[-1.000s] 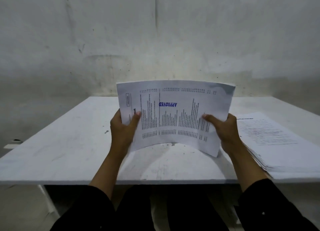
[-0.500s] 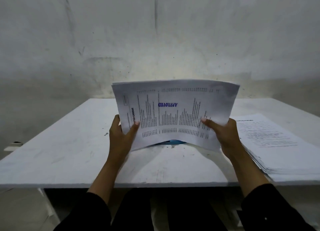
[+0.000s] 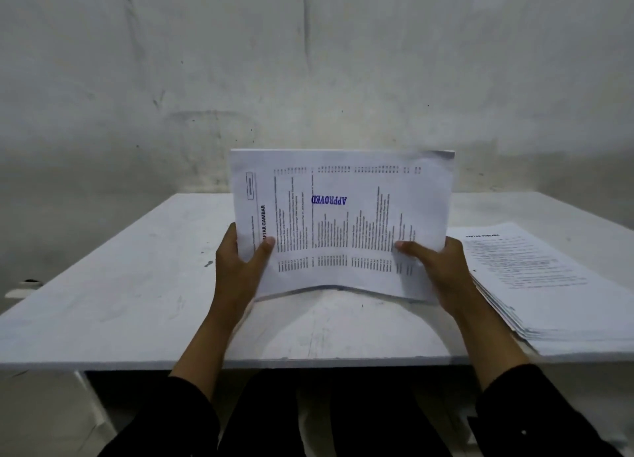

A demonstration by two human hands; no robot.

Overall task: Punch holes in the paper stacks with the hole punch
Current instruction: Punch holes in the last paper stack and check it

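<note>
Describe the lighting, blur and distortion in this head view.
Head view: dim, with a bright patch on the wall behind the held paper stack; its fine print is blurred, and it shadows the table; the wide lens bows the table's near edge; both hands look sharp.

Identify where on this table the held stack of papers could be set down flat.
Bare room: the table to the left of the left hand, out to its left edge, and the near strip in front of the held stack. Crowded: the right side, under the pile of papers beside the right hand.
</note>
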